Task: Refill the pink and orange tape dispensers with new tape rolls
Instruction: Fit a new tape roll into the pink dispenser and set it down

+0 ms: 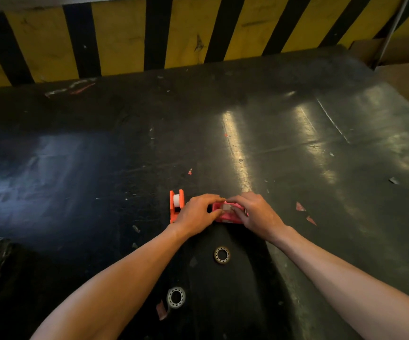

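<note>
- Pink tape dispenser (pixel 226 214): lies on the dark counter (pixel 296 155) between my two hands, near its front edge. A pale patch shows in its well, probably the new roll or its tape end; too small to tell which.
- My left hand (pixel 196 213): rests at the dispenser's left end, fingers (pixel 217 199) pinched together on its top edge; it holds the housing.
- My right hand (pixel 256 212): covers the dispenser's right end, fingers (pixel 234 200) curled down onto the pale patch, tips almost meeting those of the left.
- Orange tape dispenser (pixel 176 207): stands just beside my left hand, on its outer side, with a white roll (pixel 177 200) seated in it. Judged already refilled.
- Two empty tape cores (pixel 222 254), (pixel 176 297): lie flat on the counter nearer to me, between my forearms; well apart from each other.
- Scraps of reddish tape (pixel 301 207): scattered to the right of the dispensers.
- Step in hand, as I judge it: seating the roll in the pink dispenser and leading its free end to the cutter.
- Handling note: steady the housing with the left hand, press the roll down squarely, draw the tape straight so it does not twist or stick to itself.
</note>
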Demonstrator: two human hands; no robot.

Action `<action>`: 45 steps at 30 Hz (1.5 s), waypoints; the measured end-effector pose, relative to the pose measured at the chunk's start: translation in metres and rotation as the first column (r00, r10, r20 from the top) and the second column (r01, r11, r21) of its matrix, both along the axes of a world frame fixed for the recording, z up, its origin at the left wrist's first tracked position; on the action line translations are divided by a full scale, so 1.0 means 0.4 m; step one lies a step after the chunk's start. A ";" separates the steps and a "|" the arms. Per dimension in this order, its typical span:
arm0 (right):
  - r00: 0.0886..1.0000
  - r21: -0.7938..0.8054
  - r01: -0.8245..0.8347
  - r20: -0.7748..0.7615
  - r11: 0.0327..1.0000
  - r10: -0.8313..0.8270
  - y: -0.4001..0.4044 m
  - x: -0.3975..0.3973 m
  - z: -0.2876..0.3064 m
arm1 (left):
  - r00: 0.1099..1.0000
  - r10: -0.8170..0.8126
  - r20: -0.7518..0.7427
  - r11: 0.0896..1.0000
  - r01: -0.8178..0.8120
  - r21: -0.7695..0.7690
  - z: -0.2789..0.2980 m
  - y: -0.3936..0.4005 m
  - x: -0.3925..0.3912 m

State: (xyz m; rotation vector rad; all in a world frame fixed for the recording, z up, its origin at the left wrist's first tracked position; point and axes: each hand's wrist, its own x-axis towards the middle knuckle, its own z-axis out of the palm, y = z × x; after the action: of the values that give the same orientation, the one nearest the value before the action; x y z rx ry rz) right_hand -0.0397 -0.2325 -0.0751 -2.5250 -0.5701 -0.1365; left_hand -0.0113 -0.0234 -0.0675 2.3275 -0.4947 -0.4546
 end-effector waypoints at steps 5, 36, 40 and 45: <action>0.987 -0.052 -0.150 0.050 0.987 0.152 0.013 0.007 0.029 | 1.000 -0.002 -0.010 1.000 0.002 0.002 -0.002 -0.008 0.007; 0.915 -0.267 -0.361 0.085 0.894 0.395 0.012 0.069 0.061 | 0.994 0.051 -0.095 0.999 -0.051 -0.002 0.000 -0.009 0.012; 0.982 -0.055 -0.172 0.070 0.984 0.176 -0.018 0.018 0.035 | 0.994 0.073 -0.075 0.997 -0.075 -0.019 -0.003 -0.011 0.012; 1.000 0.035 -0.007 -0.025 0.999 0.008 -0.014 -0.029 0.015 | 0.996 0.076 -0.056 0.996 -0.078 -0.034 -0.009 -0.009 0.009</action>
State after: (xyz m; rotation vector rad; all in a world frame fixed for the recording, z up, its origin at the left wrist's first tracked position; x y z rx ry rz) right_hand -0.0513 -0.2379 -0.0692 -2.4872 -0.5623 -0.1106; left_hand -0.0077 -0.0269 -0.0709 2.2844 -0.3826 -0.4678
